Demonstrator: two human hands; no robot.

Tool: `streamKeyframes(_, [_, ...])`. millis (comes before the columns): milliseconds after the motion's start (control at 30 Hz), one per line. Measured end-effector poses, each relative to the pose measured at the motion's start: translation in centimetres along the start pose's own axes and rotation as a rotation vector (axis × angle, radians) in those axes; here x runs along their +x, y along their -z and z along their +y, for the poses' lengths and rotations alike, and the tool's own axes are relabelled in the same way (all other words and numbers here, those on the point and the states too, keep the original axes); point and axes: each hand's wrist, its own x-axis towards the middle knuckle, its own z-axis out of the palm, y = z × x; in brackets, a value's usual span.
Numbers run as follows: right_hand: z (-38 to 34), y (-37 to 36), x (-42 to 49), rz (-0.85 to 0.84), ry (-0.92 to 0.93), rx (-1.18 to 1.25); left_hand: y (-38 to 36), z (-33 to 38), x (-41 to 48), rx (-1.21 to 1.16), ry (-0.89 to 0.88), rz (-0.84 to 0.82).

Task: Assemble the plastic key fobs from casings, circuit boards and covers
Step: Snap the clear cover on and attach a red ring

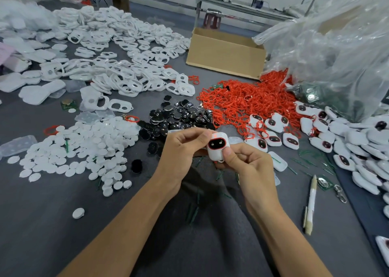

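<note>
Both hands hold one white key fob (216,148) above the grey table (42,224): left hand (181,148) grips its side, right hand (250,165) pinches its lower edge.

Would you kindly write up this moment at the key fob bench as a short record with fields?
In hand: key fob, white with a dark face, held above the table
Left hand: pinches the fob's upper left edge
Right hand: holds its lower part, thumb on the front
Left of hands: round white covers
Behind hands: black face pieces, red rings
Far left: white casings
Right: finished fobs
Far back: cardboard box
</note>
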Motion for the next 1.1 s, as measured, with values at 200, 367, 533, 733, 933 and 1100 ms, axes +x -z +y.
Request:
streamKeyframes(200, [-0.6,0.1,-0.1,0.075,0.092,-0.123,-0.3,0.0,-0.3,0.023,-0.067,-0.032])
streamKeyframes(367, [-0.7,0.2,0.0,0.140,0.263,-0.416,-0.3,0.0,-0.3,0.005,-0.066,-0.093])
streamKeyframes(533, [-0.6,0.3,-0.1,0.183,0.358,-0.370,-0.1,-0.3,-0.3,-0.176,0.002,-0.183])
streamKeyframes(733, [-0.3,0.4,-0.3,0.136,0.381,-0.382,-0.2,-0.7,-0.8,-0.174,-0.038,-0.188])
streamKeyframes(933, [-0.3,0.4,-0.4,0.171,0.445,-0.384,-1.0,-0.9,-1.4,-0.164,-0.059,-0.128])
streamKeyframes(1100, [-0.1,0.1,-0.2,0.286,0.621,-0.493,-2.0,-0.9,-1.4,-0.177,-0.013,-0.073])
